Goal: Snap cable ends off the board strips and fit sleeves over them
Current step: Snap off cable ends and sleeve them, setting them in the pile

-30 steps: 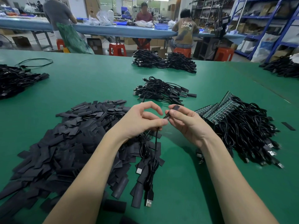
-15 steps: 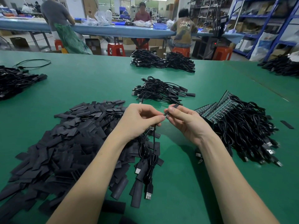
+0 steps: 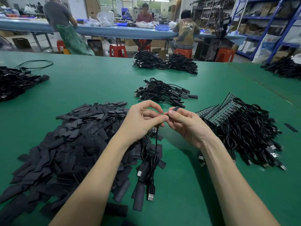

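Observation:
My left hand pinches the end of a black cable that hangs down to a USB plug on the green table. A small board end shows just under the left fingers. My right hand holds a flat black sleeve between thumb and fingers, its tip meeting the left fingertips. A big heap of black sleeves lies at the left. Green board strips with attached cables are stacked at the right.
A bundle of sleeved cables lies behind my hands. More cable piles sit at the far middle, far left and far right. People work at a blue bench beyond the table.
Both hands rose slightly and stayed together. My left fingers closed on the cable end at 0.5 s, then the index and middle lifted again; the sleeve stays in my right hand.

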Tool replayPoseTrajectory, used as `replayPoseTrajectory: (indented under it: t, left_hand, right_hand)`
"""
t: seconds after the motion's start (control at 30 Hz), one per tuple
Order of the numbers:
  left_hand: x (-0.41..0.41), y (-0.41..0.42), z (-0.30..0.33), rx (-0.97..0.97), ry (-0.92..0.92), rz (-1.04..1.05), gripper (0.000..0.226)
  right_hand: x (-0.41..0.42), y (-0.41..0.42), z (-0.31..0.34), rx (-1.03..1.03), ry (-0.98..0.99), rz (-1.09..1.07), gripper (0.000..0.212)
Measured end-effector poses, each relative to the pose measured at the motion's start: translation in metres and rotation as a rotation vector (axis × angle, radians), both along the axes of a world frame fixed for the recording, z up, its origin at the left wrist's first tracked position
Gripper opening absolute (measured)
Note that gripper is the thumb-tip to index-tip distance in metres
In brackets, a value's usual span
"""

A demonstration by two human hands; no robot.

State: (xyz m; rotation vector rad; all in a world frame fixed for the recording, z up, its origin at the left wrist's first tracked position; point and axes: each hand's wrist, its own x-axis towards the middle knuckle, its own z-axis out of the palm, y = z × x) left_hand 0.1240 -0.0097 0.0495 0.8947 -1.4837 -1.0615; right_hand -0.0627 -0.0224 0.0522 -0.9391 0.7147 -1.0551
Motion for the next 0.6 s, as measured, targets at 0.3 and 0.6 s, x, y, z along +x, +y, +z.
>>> replayPoseTrajectory:
  t: [0.3,0.6]
  left_hand:
    - [-0.0073,-0.003,-0.0036,-0.01,0.061,-0.013,0.016]
    - [-0.0073,-0.002,-0.0037,0.028,0.047,0.005,0.017]
  right_hand:
    - [0.0044,0.0003,0.0018,-0.15,0.056,-0.122,0.042]
    - [0.009,0.0026,0.0012,-0.185,0.054,-0.205,0.021]
